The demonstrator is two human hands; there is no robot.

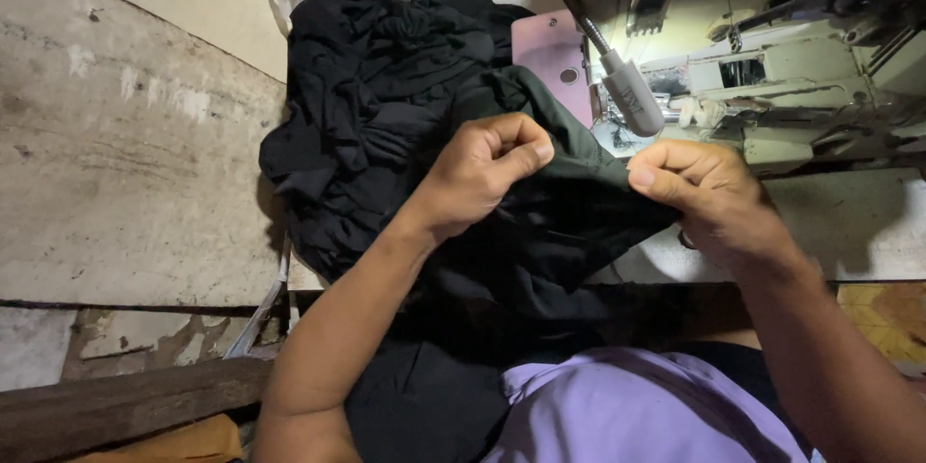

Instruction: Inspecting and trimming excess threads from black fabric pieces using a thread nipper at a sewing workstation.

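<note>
Lilac shirt (pixel 617 405) fills the lower frame; black cloth (pixel 540 231) at centre is pinched by left hand (pixel 482 174) and right hand (pixel 709 193), fingers clenched; its edge is best kept taut.

black fabric heap (pixel 386 106) lying across table centre, blocking far-left path. gooseneck lamp (pixel 632 92) hanging down just beyond right hand (pixel 709 198), crowding far side. sewing machine (pixel 801 77) standing far right, closing that side. pink plate (pixel 558 58) lying between heap and lamp. bare worn tabletop (pixel 125 154) stretching left, giving open passage. pale machine bed (pixel 858 222) lying right of right hand, leaving some room. left hand (pixel 482 174) sitting over fabric.
</note>
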